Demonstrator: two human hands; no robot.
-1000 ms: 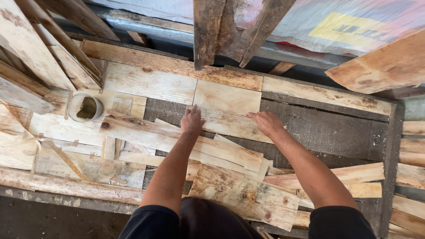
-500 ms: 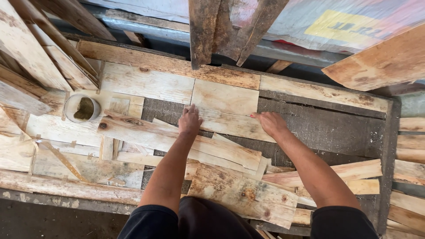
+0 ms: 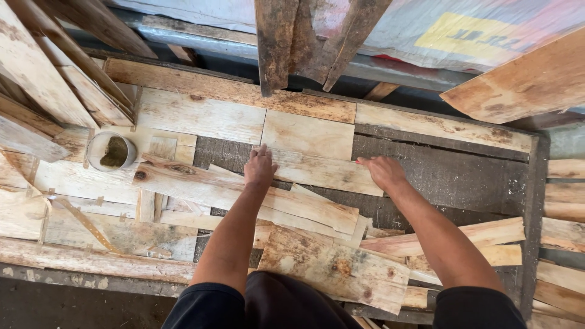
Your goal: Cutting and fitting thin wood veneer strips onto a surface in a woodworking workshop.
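Observation:
My left hand [image 3: 260,167] rests flat on the left end of a pale wood slat [image 3: 320,172] that lies across a dark board surface [image 3: 451,180]. My right hand [image 3: 382,172] presses on the right end of the same slat, fingers together. Just beyond the slat lie a squarish pale board [image 3: 308,134] and a wider one [image 3: 201,116] to its left. A long knotted plank [image 3: 201,183] runs under my left forearm, over a heap of loose offcuts [image 3: 329,268].
A small round tin [image 3: 111,152] with greenish contents stands at the left among scraps. Planks lean in from the left [image 3: 42,79] and hang from above [image 3: 304,36]. A big board [image 3: 524,79] juts in at upper right; stacked slats [image 3: 563,244] line the right edge.
Both hands stay on the slat; they and the slat have shifted only slightly, hardly more than the view itself moved.

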